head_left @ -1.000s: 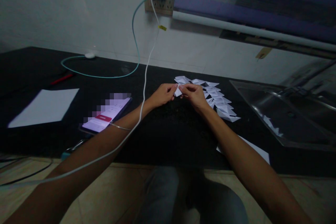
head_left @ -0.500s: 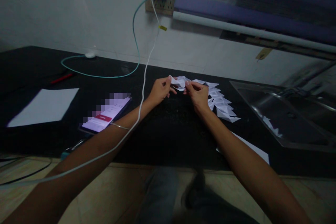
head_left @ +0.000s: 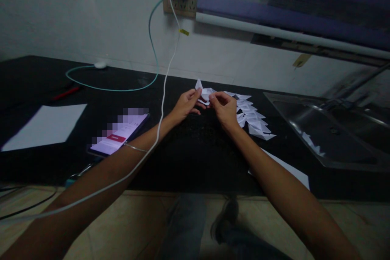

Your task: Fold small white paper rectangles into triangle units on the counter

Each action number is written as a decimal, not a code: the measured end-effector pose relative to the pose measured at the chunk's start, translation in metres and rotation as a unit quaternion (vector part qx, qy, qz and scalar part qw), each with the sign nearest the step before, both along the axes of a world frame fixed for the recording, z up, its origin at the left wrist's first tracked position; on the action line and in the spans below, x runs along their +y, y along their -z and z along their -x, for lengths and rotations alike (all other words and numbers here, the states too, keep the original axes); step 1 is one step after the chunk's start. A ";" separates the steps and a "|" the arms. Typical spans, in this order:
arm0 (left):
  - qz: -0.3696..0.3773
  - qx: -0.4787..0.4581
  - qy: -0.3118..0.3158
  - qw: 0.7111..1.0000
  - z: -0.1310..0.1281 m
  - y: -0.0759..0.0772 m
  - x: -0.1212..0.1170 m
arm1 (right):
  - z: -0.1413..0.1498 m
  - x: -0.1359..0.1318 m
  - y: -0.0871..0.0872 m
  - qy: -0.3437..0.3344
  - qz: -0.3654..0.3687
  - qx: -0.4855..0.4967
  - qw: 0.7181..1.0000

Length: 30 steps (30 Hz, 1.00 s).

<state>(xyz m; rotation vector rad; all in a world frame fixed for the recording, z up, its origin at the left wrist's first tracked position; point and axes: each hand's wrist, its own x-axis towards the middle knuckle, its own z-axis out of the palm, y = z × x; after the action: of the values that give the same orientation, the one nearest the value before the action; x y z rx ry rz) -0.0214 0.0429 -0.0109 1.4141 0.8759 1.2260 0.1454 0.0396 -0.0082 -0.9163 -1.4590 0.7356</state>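
Note:
A white folded paper boat point(head_left: 207, 92) is held up between my two hands, just above the dark counter. My left hand point(head_left: 186, 104) pinches its left side between thumb and fingers, and a pointed tip stands up above the thumb. The fingertips of my right hand point(head_left: 224, 107) are closed on its right side. Right behind my right hand lies a row of several folded paper boats point(head_left: 253, 115), overlapping one another; my hand hides part of the row.
A phone point(head_left: 120, 134) and a white paper sheet point(head_left: 45, 126) lie to the left. Another sheet point(head_left: 286, 166) sits partly under my right forearm. At right is a metal sink point(head_left: 304, 118). A white cable point(head_left: 163, 105) hangs across my left forearm.
The paper boat has been turned in my hands, so a pointed tip now rises above my left thumb. The view has shifted slightly.

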 end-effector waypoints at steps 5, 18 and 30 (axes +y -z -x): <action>-0.008 -0.027 -0.020 0.999 0.001 -0.006 -0.005 | 0.002 -0.001 0.001 -0.015 -0.015 0.003 1.000; -0.068 0.003 -0.112 0.991 0.005 -0.001 0.006 | 0.002 -0.001 0.000 -0.073 0.031 -0.030 0.996; -0.198 0.189 -0.071 0.959 0.005 0.005 -0.003 | 0.008 -0.006 0.004 -0.106 0.063 -0.077 0.989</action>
<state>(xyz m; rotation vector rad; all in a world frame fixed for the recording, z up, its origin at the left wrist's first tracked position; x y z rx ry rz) -0.0267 0.0400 -0.0158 1.9830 1.0408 1.3111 0.1374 0.0333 -0.0126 -0.9394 -1.6793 0.9393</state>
